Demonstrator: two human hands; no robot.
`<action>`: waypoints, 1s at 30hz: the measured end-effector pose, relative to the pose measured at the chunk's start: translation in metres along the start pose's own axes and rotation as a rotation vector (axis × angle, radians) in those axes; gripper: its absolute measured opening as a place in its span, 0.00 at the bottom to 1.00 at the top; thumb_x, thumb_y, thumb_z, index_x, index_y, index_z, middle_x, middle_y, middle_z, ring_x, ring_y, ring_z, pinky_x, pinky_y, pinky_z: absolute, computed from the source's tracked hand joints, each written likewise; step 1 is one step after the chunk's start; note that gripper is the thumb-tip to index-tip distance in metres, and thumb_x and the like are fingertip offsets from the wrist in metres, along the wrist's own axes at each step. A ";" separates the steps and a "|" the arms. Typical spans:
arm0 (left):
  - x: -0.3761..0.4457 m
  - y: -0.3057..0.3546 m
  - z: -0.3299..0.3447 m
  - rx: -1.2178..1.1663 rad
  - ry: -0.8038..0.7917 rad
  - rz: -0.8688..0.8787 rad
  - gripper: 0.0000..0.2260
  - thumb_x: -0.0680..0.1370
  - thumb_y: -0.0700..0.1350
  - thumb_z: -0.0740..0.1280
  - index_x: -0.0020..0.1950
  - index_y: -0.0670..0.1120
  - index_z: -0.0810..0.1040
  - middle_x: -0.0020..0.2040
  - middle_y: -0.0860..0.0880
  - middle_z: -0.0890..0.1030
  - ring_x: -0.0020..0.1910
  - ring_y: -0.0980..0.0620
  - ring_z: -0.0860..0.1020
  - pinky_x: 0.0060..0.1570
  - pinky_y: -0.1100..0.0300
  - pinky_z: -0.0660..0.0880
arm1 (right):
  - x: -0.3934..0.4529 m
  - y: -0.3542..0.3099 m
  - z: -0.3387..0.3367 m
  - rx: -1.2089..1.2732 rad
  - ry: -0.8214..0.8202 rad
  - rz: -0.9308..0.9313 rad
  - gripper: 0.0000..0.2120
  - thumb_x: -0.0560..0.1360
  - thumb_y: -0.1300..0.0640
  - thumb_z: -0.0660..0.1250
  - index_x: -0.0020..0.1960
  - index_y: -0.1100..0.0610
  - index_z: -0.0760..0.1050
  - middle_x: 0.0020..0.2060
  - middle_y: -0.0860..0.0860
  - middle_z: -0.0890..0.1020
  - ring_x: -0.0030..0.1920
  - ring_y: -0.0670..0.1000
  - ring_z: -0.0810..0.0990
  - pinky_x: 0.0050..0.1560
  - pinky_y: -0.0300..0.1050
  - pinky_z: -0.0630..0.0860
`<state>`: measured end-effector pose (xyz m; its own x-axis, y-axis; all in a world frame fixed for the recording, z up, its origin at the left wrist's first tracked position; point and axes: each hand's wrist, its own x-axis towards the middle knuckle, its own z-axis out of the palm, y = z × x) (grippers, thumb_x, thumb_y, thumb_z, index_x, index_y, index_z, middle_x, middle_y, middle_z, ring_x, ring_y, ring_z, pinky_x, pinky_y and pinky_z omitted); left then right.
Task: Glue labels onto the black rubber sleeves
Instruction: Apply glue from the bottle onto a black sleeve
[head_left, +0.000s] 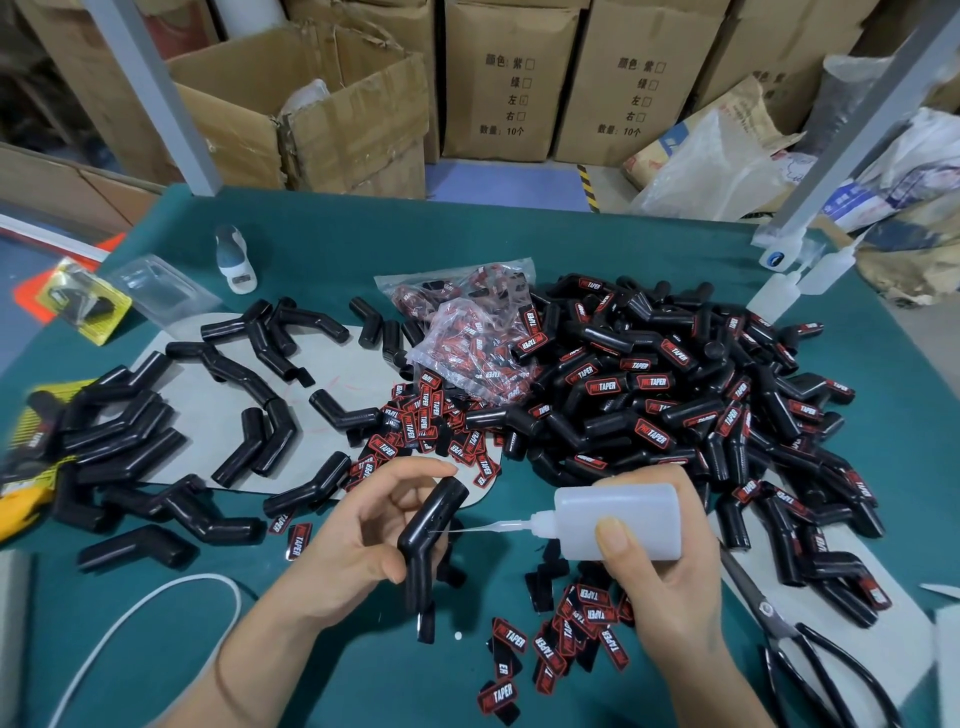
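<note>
Glue step under way, as we judge it. Our left hand (363, 525) wraps one bent black rubber sleeve (428, 540) at about 6 o'clock on the tabletop (332, 244), thumb on one side and fingers curled behind, so the flat outer face of the elbow is turned toward 3 o'clock, where the glue comes from. Our right hand (660, 561) is clamped round the translucent glue bottle (618, 522), laid nearly level; its fine needle tip (483, 528) reaches the sleeve's face near the bend. We cannot tell whether glue is flowing.

Layout seems sorted by stage:
- Unlabelled sleeves (130, 436) lie scattered from 9 to 11 o'clock, mostly on a grey mat (332, 441), within the left hand's reach.
- Labelled sleeves (675, 395) are heaped from 1 to 3 o'clock, out of the working zone.
- Loose red-and-black labels (576, 639) lie at 5 o'clock, just below the right hand, with more (415, 421) at 12 o'clock beside the clear bags of labels (467, 332). Either lot is handy once the bottle is set down.

Scissors (810, 654) rest at 4 o'clock; spare bottles (795, 286) stand at 2 o'clock.

Our judgement: the next label needs placing promptly and squarely, since the face is narrow.
</note>
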<state>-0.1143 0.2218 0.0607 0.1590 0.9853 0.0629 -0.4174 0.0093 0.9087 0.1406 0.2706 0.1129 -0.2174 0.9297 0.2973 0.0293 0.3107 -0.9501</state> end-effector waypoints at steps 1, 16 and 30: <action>0.000 0.000 0.000 0.001 -0.001 0.002 0.36 0.67 0.62 0.80 0.71 0.48 0.77 0.49 0.47 0.81 0.36 0.52 0.78 0.36 0.59 0.79 | 0.000 0.000 0.000 -0.002 0.001 -0.001 0.07 0.74 0.47 0.69 0.52 0.40 0.77 0.45 0.42 0.82 0.42 0.42 0.81 0.40 0.32 0.76; 0.000 0.002 0.000 0.012 0.002 -0.010 0.36 0.68 0.62 0.80 0.71 0.50 0.77 0.46 0.47 0.82 0.38 0.51 0.80 0.39 0.59 0.80 | 0.000 0.002 0.000 -0.008 0.004 -0.005 0.07 0.74 0.47 0.69 0.52 0.41 0.77 0.44 0.41 0.82 0.41 0.42 0.81 0.40 0.32 0.76; 0.000 0.001 0.001 -0.030 -0.013 -0.006 0.34 0.69 0.59 0.80 0.72 0.50 0.76 0.47 0.47 0.82 0.41 0.51 0.81 0.40 0.57 0.81 | -0.001 0.002 0.000 -0.002 0.010 -0.005 0.07 0.75 0.47 0.69 0.52 0.41 0.77 0.45 0.41 0.82 0.42 0.41 0.81 0.40 0.32 0.76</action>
<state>-0.1142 0.2214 0.0622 0.1735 0.9828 0.0628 -0.4427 0.0209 0.8964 0.1411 0.2709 0.1109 -0.2074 0.9301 0.3032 0.0303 0.3159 -0.9483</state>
